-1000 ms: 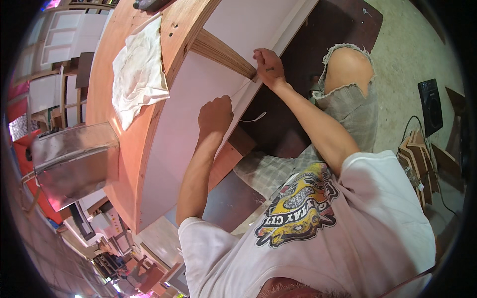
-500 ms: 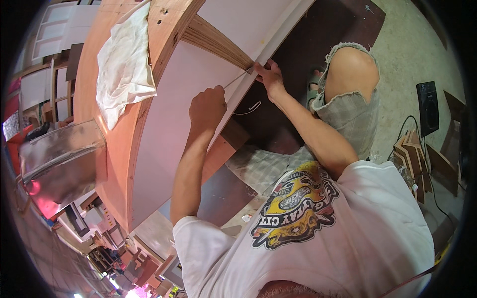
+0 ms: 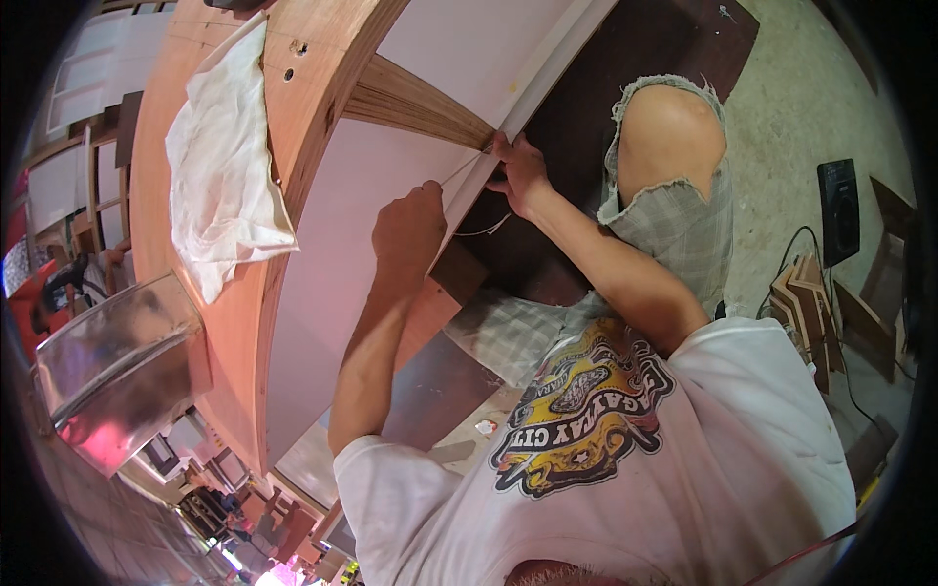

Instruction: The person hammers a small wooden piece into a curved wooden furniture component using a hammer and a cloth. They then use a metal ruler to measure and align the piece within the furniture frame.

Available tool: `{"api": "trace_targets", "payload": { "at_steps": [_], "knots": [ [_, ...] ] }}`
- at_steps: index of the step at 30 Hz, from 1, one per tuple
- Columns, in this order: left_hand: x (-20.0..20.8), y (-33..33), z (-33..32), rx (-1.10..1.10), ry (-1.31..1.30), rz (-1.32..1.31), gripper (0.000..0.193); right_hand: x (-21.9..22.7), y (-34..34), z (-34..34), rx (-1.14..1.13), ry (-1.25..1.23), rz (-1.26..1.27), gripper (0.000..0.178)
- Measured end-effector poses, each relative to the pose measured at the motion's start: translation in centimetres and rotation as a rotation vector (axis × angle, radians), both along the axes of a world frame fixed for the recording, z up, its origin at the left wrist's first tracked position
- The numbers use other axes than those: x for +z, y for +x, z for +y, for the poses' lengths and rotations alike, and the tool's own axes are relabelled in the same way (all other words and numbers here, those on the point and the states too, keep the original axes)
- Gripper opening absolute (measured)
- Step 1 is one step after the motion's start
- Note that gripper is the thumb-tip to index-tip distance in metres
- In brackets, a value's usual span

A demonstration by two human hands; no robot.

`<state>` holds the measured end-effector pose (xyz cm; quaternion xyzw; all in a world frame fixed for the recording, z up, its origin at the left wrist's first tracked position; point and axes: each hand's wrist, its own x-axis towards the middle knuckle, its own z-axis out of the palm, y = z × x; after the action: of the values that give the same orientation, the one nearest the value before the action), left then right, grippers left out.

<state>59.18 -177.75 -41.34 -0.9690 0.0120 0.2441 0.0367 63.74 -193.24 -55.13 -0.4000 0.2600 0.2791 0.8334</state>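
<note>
A large white-faced panel (image 3: 371, 254) with a pale edge (image 3: 547, 68) lies in a curved wooden frame (image 3: 322, 88). My right hand (image 3: 520, 174) pinches the panel's edge where a ribbed wooden piece (image 3: 420, 105) meets it. My left hand (image 3: 410, 227) is closed in a fist on the white face, just left of the right hand. A thin pale strip (image 3: 459, 172) runs taut between the two hands, and a loose loop of it (image 3: 486, 230) hangs below the edge.
A crumpled white cloth (image 3: 220, 166) lies on the wooden frame. A shiny metal box (image 3: 112, 361) sits at the left. My bare knee (image 3: 669, 127) is over a dark board (image 3: 625, 59). Wood offcuts (image 3: 806, 298), a black device (image 3: 840, 210) and a cable lie on the floor at the right.
My left hand has slid up the white face toward my right hand, which stays at the panel's edge. The thin strip now shows taut between them.
</note>
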Motion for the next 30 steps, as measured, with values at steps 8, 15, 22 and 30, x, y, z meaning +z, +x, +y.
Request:
{"api": "trace_targets", "payload": {
  "at_steps": [8, 15, 22, 30],
  "knots": [
    [1.8, 1.5, -0.1, 0.019, -0.029, 0.071, 0.023, 0.1, 0.6, 0.3, -0.043, 0.000, 0.050, 0.042],
    [0.1, 1.0, 0.3, 0.008, -0.048, 0.081, 0.021, -0.5, 0.9, 0.2, -0.045, 0.023, 0.058, 0.028],
    [0.7, 2.0, 0.0, -0.025, -0.078, 0.004, 0.013, -1.6, 2.6, -0.3, 0.098, -0.077, 0.101, 0.044],
    [0.2, 1.3, -1.5, -0.006, -0.074, -0.030, 0.015, -3.8, 6.0, 3.0, -0.337, -0.259, 0.110, 0.091]
  ]
}}
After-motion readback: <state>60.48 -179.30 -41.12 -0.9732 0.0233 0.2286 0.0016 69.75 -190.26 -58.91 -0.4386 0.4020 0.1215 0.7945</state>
